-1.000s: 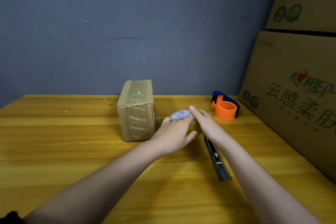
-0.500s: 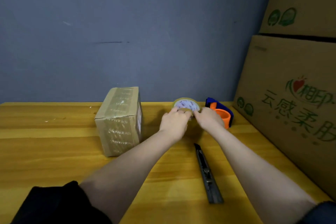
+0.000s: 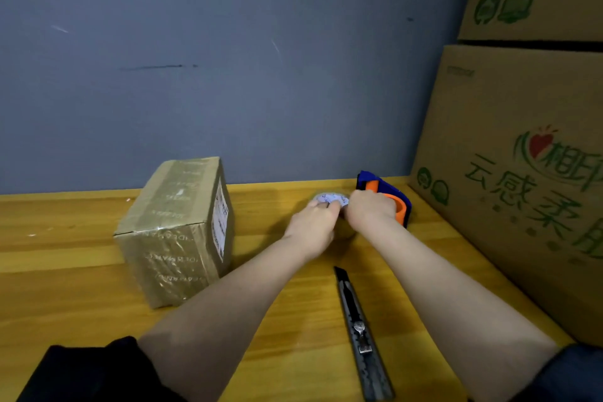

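A roll of clear packing tape (image 3: 329, 198) with a white printed core stands on edge on the wooden table (image 3: 65, 271), mostly hidden by my hands. My left hand (image 3: 315, 228) grips its left side and my right hand (image 3: 370, 209) pinches its rim from the right. Just behind my right hand lies an orange and blue tape dispenser (image 3: 391, 196). A small taped cardboard box (image 3: 177, 232) stands to the left of my hands.
A dark utility knife (image 3: 359, 333) lies on the table between my forearms, tip pointing away. Large printed cartons (image 3: 522, 173) are stacked along the right edge. A grey-blue wall (image 3: 228, 59) closes off the back.
My hands lifted the tape roll from lying flat to standing on edge and carried it back toward the dispenser. The view shifted, so the box now sits further left.
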A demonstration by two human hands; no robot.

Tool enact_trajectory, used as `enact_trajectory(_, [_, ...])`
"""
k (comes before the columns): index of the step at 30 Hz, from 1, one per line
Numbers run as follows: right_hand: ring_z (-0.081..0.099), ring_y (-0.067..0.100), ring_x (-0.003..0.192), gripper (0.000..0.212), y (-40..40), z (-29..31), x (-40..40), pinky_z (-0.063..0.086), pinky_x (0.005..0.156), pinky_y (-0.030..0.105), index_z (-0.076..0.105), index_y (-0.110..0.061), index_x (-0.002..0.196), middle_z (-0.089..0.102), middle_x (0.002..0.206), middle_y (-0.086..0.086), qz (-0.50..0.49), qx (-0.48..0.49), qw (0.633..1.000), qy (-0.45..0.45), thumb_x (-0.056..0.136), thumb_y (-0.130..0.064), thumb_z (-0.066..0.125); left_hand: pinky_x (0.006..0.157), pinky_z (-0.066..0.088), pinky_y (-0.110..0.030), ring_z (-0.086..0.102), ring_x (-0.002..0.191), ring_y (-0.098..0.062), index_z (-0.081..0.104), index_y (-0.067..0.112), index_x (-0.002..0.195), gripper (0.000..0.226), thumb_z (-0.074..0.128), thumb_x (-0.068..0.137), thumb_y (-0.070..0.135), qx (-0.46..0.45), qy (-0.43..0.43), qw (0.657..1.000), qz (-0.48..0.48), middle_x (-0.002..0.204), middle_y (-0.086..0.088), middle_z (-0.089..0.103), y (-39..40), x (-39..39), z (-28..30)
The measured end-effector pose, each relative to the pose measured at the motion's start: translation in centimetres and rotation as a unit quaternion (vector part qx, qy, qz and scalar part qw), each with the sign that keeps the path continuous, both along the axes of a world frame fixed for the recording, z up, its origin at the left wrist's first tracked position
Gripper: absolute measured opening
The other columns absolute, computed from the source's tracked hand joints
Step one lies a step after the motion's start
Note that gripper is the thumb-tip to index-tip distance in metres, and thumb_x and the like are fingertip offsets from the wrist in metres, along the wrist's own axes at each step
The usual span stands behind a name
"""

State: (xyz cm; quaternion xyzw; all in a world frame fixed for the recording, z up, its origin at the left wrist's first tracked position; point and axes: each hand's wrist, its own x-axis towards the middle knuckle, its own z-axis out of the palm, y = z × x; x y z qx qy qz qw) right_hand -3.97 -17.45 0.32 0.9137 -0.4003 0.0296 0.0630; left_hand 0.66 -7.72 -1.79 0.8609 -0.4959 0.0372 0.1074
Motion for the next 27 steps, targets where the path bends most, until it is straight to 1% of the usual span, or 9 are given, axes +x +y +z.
enact_trajectory(6, [0.063, 0.025, 0.104, 0.028, 0.2, -0.5, -0.1, 0.041, 0.069, 0.029, 0.059, -0.011, 0.118, 0.065, 0.116, 0.007, 0.020, -0.024, 1.000, 0.000, 0.098, -0.008, 0.039, 0.091, 0.048, -0.042, 0.039, 0.129, -0.029, 0.040, 0.009, 0.131, 0.047, 0.052, 0.087, 0.005, -0.017, 0.007, 1.000, 0.000, 0.133, -0.015, 0.051, 0.2, 0.2, -1.0])
enact_trajectory(9, [0.064, 0.027, 0.104, 0.030, 0.1, -0.7, -0.7, 0.041, 0.069, 0.030, 0.059, -0.011, 0.119, 0.065, 0.117, 0.008, 0.022, 0.004, 0.999, -0.024, 0.100, -0.020, 0.038, 0.098, 0.045, -0.043, 0.037, 0.131, -0.028, 0.041, 0.008, 0.131, 0.046, 0.052, 0.086, 0.004, -0.023, 0.018, 1.000, -0.010, 0.133, -0.015, 0.049, 0.5, 0.3, -1.4])
enact_trajectory(13, [0.065, 0.028, 0.096, 0.038, 0.1, -0.8, -1.8, 0.047, 0.069, 0.033, 0.058, -0.011, 0.118, 0.067, 0.110, 0.010, 0.041, 0.006, 0.998, -0.054, 0.100, -0.038, 0.039, 0.113, 0.031, -0.042, 0.021, 0.142, -0.024, 0.030, 0.011, 0.142, 0.058, 0.051, 0.089, 0.010, -0.002, 0.021, 0.999, -0.032, 0.150, -0.010, 0.031, 1.4, 0.1, -1.4])
enact_trajectory(16, [0.066, 0.027, 0.089, 0.039, 0.7, -0.4, -2.9, 0.049, 0.065, 0.033, 0.056, -0.012, 0.118, 0.068, 0.103, 0.009, 0.057, -0.017, 0.994, -0.093, 0.098, -0.041, 0.040, 0.113, 0.030, -0.044, 0.017, 0.143, -0.024, 0.025, 0.013, 0.145, 0.061, 0.051, 0.090, 0.015, 0.013, 0.015, 0.999, -0.032, 0.154, -0.009, 0.023, 2.6, -0.6, -0.5])
enact_trajectory(19, [0.065, 0.025, 0.084, 0.032, 1.5, 0.7, -4.6, 0.047, 0.061, 0.030, 0.061, -0.015, 0.111, 0.068, 0.097, 0.006, 0.068, -0.019, 0.991, -0.115, 0.097, -0.039, 0.044, 0.106, 0.038, -0.045, 0.032, 0.136, -0.028, 0.035, 0.015, 0.140, 0.052, 0.051, 0.091, 0.019, -0.002, 0.019, 1.000, -0.021, 0.148, -0.009, 0.032, 4.3, -2.1, 0.7])
enact_trajectory(21, [0.066, 0.023, 0.079, 0.029, 2.2, 1.2, -6.1, 0.051, 0.064, 0.030, 0.063, -0.015, 0.101, 0.069, 0.090, 0.004, 0.073, 0.035, 0.992, -0.098, 0.096, -0.038, 0.046, 0.103, 0.040, -0.044, 0.039, 0.130, -0.029, 0.041, 0.016, 0.136, 0.046, 0.050, 0.092, 0.024, -0.007, 0.037, 0.999, -0.005, 0.142, -0.009, 0.038, 6.0, -3.5, 1.1])
enact_trajectory(23, [0.066, 0.018, 0.065, 0.028, 2.8, 1.1, -7.7, 0.054, 0.069, 0.030, 0.061, -0.016, 0.088, 0.070, 0.078, 0.000, 0.066, 0.142, 0.986, -0.048, 0.094, -0.039, 0.046, 0.104, 0.040, -0.042, 0.038, 0.130, -0.028, 0.043, 0.017, 0.135, 0.046, 0.050, 0.092, 0.030, 0.012, 0.058, 0.998, 0.010, 0.140, -0.009, 0.040, 7.6, -5.0, 0.8])
enact_trajectory(25, [0.064, 0.016, 0.056, 0.033, 3.8, 0.4, -9.2, 0.052, 0.063, 0.028, 0.054, -0.017, 0.076, 0.067, 0.069, -0.001, 0.056, 0.234, 0.971, 0.004, 0.095, -0.043, 0.045, 0.106, 0.037, -0.042, 0.035, 0.133, -0.027, 0.039, 0.016, 0.138, 0.052, 0.049, 0.091, 0.038, 0.051, 0.070, 0.996, 0.025, 0.143, -0.009, 0.038, 9.3, -6.8, 0.0])
enact_trajectory(27, [0.060, 0.016, 0.050, 0.038, 4.8, -0.2, -10.5, 0.047, 0.052, 0.025, 0.052, -0.016, 0.073, 0.065, 0.066, -0.001, 0.042, 0.262, 0.964, 0.030, 0.093, -0.048, 0.045, 0.110, 0.031, -0.041, 0.030, 0.136, -0.027, 0.035, 0.016, 0.141, 0.059, 0.045, 0.091, 0.046, 0.077, 0.086, 0.993, 0.034, 0.147, -0.009, 0.032, 10.6, -8.4, -0.7])
